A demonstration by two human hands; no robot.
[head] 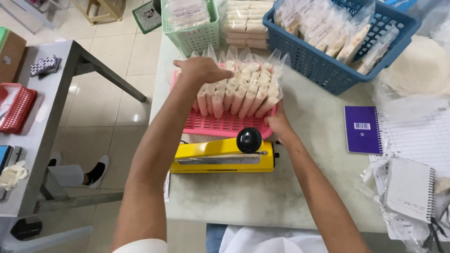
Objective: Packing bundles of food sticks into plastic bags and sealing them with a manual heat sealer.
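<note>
A pink plastic tray [225,125] lies on the white table, holding a row of several clear pouches of pale powder [243,86] that lean together. My left hand [201,69] rests on the left end of the row, fingers laid over the pouch tops. My right hand [279,122] grips the tray's near right corner, under the last pouch. A yellow heat sealer [220,157] with a black knob [249,139] sits just in front of the tray.
A blue basket [323,70] of filled pouches stands at the back right, a green basket [194,35] at the back left, stacked pouches between them. A purple notebook [362,130], lined paper and a spiral pad lie right. A grey side table stands left.
</note>
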